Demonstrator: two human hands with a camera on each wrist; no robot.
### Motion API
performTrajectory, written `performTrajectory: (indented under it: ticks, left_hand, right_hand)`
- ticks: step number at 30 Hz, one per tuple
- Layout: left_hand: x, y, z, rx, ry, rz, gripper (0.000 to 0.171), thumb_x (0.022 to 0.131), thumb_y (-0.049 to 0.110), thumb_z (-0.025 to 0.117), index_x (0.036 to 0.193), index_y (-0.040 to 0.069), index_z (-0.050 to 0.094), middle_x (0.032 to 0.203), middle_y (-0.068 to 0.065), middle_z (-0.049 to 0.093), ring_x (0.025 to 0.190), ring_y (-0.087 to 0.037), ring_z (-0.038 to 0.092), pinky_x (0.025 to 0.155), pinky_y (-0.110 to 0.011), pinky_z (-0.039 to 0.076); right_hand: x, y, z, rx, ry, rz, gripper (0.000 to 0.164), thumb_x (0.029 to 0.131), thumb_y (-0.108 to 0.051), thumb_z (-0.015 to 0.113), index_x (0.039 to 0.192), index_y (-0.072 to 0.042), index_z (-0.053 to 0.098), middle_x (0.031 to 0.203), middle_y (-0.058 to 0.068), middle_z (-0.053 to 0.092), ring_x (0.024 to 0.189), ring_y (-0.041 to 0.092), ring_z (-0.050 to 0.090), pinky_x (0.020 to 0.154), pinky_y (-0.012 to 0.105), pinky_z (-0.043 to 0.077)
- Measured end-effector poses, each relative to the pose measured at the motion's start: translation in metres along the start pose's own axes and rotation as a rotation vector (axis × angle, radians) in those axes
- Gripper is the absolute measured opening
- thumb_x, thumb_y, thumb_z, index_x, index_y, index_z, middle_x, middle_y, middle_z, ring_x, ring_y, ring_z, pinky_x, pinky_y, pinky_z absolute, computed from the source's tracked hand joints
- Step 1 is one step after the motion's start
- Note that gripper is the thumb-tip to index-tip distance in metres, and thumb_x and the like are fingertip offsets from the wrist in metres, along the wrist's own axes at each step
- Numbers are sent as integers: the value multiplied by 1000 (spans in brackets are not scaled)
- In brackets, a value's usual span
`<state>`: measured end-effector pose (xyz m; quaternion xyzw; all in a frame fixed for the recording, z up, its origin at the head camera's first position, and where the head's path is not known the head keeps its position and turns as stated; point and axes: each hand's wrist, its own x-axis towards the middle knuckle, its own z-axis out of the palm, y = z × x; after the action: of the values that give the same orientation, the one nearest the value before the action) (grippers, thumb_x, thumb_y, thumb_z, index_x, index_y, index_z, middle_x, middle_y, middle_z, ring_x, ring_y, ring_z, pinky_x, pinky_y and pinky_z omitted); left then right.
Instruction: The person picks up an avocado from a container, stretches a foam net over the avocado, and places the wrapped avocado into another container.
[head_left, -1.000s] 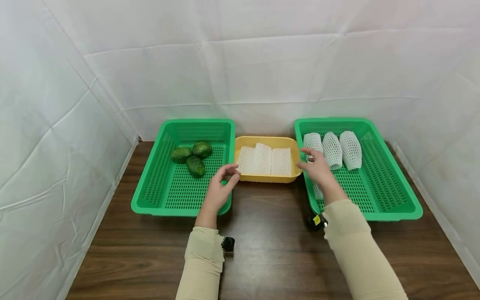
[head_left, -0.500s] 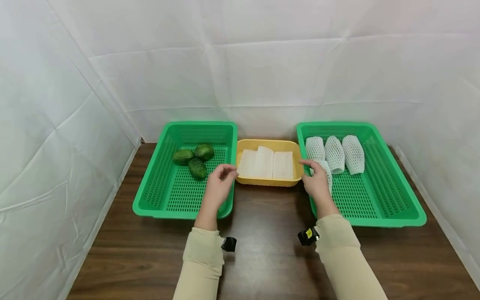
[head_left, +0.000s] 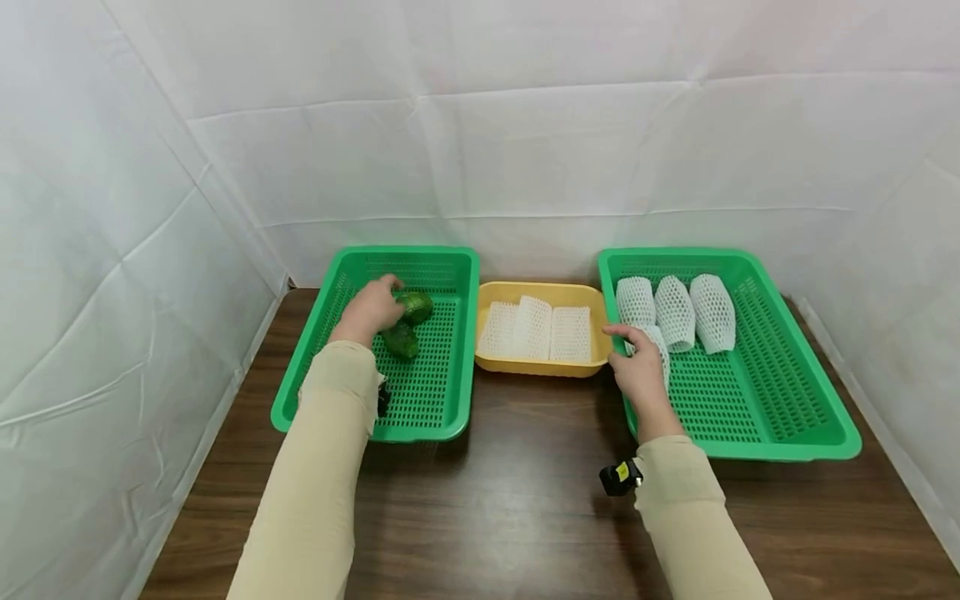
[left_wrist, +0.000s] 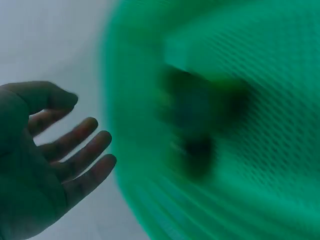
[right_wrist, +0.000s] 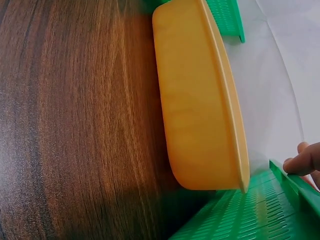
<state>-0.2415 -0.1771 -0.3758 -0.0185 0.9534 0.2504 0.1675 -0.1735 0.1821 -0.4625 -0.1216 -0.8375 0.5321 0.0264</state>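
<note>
The left hand was spread, fingers apart and holding nothing, over the left green basket; the avocados lay in it, just beside and below the fingers. The right hand, loosely parted, hovered at the near-left rim of the right green basket; rim contact could not be told. Dark wood table lay beneath, white sheeting behind and at both sides.

the baskets and tray look plastic, the table glossy wood
</note>
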Motion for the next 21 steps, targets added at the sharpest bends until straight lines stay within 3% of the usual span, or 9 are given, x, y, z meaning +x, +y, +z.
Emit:
performTrajectory:
  ticks: [2,4,6,8,11,15,21]
  left_hand:
    - [6,-13,11,183,-75,5,49,96,9,44,143,5,30,140,-24,34,111,-39,46,86,-48,41]
    - [9,-21,20,347,-131,19,52,96,6,45,145,6,28,144,-24,28,125,-42,34,96,-52,34]
    - [10,-25,26,459,-159,65,56,95,1,46,146,7,26,147,-22,23,132,-43,21,101,-56,27]
    - [9,-24,30,530,-169,112,57,94,-3,46,147,10,26,148,-20,22,134,-42,19,102,-56,24]
    - [7,-21,32,571,-180,131,63,92,-8,46,147,12,25,150,-17,21,135,-40,18,103,-57,22]
    - [2,-20,31,570,-212,79,70,90,-9,51,149,14,21,151,-16,18,135,-40,17,102,-57,25]
    - [2,-23,33,522,-237,27,66,91,-8,50,148,13,24,149,-21,21,134,-41,20,99,-55,31]
  right_hand:
    - [-1,0,0,1,-3,5,40,87,8,46,123,-4,57,140,14,41,122,29,35,66,32,37]
    - [-1,1,0,5,-9,11,39,87,7,46,123,-4,57,139,13,42,122,29,36,64,30,37]
    - [-1,1,-1,19,-7,17,39,87,7,46,122,-4,57,138,11,43,115,31,39,58,28,36]
    - [-1,0,-1,28,5,15,39,86,7,46,122,-4,57,136,11,46,113,30,40,55,26,35]
    - [0,-1,-1,38,22,7,38,86,7,46,121,-3,58,135,10,47,111,29,41,54,25,34]
    - [1,-2,1,41,15,1,38,86,7,46,120,-3,58,135,11,47,117,28,38,59,26,36]
    - [1,-2,5,55,8,-2,36,86,8,47,119,-1,58,134,12,48,125,27,36,78,34,37]
